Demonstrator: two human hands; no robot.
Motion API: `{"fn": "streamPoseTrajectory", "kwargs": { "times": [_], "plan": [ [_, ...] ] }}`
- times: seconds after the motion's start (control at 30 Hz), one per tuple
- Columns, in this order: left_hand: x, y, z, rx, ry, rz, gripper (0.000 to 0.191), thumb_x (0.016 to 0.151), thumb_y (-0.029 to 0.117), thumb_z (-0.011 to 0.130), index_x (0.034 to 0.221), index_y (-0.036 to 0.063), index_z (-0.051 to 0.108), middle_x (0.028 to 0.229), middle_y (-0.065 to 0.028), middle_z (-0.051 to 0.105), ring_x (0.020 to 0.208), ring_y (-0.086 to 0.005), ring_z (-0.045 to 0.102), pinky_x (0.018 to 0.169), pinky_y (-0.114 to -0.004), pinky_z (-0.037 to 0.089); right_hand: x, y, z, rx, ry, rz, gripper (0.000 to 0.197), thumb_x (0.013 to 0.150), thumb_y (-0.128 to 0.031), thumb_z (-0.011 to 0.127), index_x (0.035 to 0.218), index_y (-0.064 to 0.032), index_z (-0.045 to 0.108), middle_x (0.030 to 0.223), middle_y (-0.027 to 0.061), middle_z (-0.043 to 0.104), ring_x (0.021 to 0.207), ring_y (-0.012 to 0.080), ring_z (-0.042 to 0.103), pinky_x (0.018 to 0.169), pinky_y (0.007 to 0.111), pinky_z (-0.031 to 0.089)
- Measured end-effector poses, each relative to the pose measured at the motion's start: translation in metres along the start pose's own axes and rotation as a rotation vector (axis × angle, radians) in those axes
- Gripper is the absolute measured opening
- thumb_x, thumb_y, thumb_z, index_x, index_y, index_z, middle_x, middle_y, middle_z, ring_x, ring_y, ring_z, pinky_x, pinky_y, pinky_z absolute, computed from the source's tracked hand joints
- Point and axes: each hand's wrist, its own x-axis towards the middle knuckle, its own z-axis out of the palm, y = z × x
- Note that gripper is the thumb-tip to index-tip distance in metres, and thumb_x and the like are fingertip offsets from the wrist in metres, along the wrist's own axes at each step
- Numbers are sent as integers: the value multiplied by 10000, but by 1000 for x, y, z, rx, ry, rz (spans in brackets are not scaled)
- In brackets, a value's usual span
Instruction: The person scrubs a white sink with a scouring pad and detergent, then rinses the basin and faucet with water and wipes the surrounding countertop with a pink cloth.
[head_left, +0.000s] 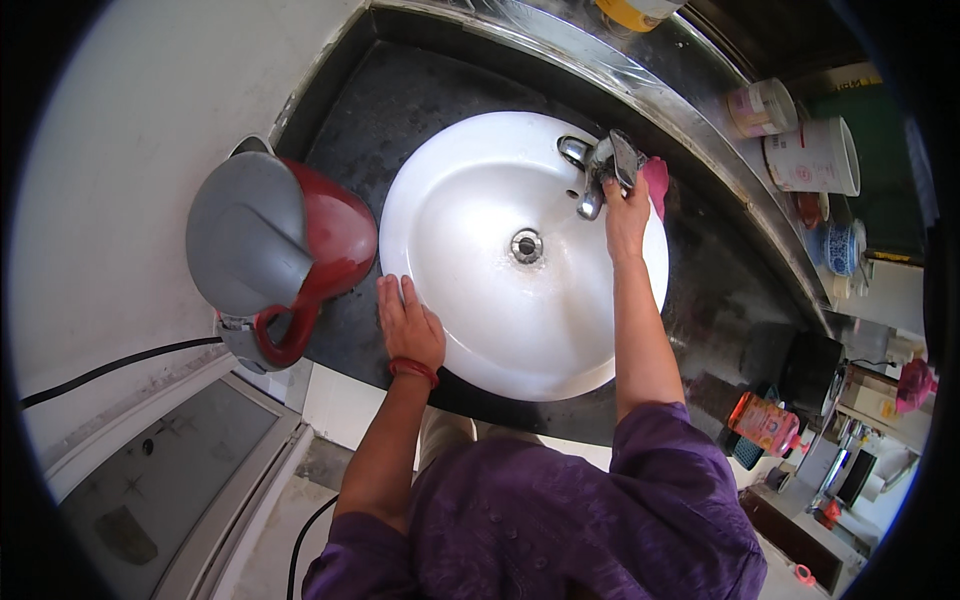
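Observation:
A white oval washbasin (480, 337) sits in a black countertop (435, 82), its metal drain (526, 246) visible at the middle. My right hand (628, 217) is at the chrome faucet (592, 196) on the basin's upper right rim; its fingertips touch the faucet body just below the lever, and part of the grip is hidden. My left hand (411, 319) rests flat on the basin's left rim and the counter beside it, fingers extended, holding nothing. A red bracelet circles that wrist. Behind the faucet lies a pink cloth (657, 184).
A red and grey electric kettle (337, 225) stands left of the basin. Plastic tubs (810, 157) line the ledge at the upper right. An orange pump bottle (763, 424) is at the right, near a black container (810, 371). A black cable (120, 369) runs along the left wall.

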Motion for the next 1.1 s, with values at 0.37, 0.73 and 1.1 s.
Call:
{"fn": "streamPoseTrajectory", "kwargs": {
  "times": [0.37,0.73,1.1],
  "plan": [
    [1,-3,1,-3,15,10,520,837,53,460,1338,-26,346,1369,-263,325,1303,-430,294,1059,-498,274,22,-7,42,-41,272,-37,560,619,-257,850,1022,-12,547,1000,145,567,962,288,540,890,369,403],
    [0,-2,1,2,-9,11,530,841,53,465,1348,-31,339,1388,-256,302,1319,-416,275,1070,-486,267,28,-7,23,-10,198,-168,329,707,-258,797,898,-30,656,855,109,683,801,210,648,755,320,480],
    [2,0,0,1,5,20,533,831,43,473,1342,-24,337,1371,-262,319,1314,-423,280,1066,-494,269,31,4,-15,-170,-44,-30,173,836,-58,615,990,9,657,934,29,666,879,104,582,801,239,430]
  ]
}}
